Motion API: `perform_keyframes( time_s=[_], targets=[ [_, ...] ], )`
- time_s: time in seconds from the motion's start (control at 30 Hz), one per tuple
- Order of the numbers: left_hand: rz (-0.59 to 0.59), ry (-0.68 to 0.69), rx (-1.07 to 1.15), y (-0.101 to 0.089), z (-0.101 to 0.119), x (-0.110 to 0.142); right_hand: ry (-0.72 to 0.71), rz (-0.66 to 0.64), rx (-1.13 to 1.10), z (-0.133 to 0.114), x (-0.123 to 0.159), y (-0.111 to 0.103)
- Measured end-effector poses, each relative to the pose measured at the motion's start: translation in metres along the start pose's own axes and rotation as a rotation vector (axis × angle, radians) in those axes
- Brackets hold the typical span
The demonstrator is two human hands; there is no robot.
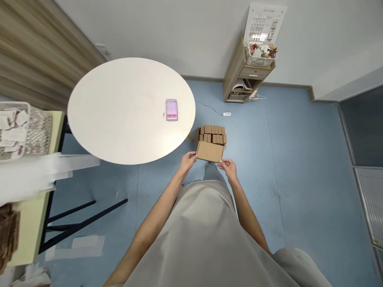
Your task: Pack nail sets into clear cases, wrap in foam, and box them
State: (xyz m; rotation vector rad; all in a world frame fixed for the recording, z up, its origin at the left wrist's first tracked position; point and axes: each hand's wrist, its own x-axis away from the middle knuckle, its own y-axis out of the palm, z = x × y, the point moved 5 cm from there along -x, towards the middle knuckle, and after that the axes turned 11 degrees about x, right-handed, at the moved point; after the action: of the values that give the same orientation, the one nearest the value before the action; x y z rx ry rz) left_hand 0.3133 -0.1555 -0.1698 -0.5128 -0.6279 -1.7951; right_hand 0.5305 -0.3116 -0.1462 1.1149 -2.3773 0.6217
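Between both hands is a flat brown cardboard box [210, 151], held level in front of my body. My left hand [188, 161] grips its left edge, fingers closed at the near corner. At the near right corner, my right hand [228, 168] pinches the box between thumb and fingers. Just beyond it, several small brown boxes [213, 130] stand packed in rows in a larger carton [197, 136] on the floor. The flat box hides the near part of that carton.
A white round table [125, 115] stands at the left, with a pink-purple packet [172, 110] on it. A power strip [226, 114] lies on the blue floor [251, 159]. Against the wall is a wooden cabinet [236, 67]. A side table [32, 207] with baskets stands far left.
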Motion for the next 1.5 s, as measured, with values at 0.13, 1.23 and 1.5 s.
perform_keyframes(
  time_s=[0.13, 1.23, 1.5],
  targets=[
    [0.021, 0.021, -0.141, 0.065, 0.008, -0.039, 0.022, -0.013, 0.014, -0.007, -0.067, -0.044],
    [0.248, 0.078, -0.685, 0.118, 0.097, -0.171, 0.134, -0.223, 0.4, -0.105, -0.283, -0.019],
    [0.262, 0.1, -0.618, 0.116, 0.101, -0.15, 0.122, -0.273, 0.241, -0.118, -0.278, -0.03]
  ],
)
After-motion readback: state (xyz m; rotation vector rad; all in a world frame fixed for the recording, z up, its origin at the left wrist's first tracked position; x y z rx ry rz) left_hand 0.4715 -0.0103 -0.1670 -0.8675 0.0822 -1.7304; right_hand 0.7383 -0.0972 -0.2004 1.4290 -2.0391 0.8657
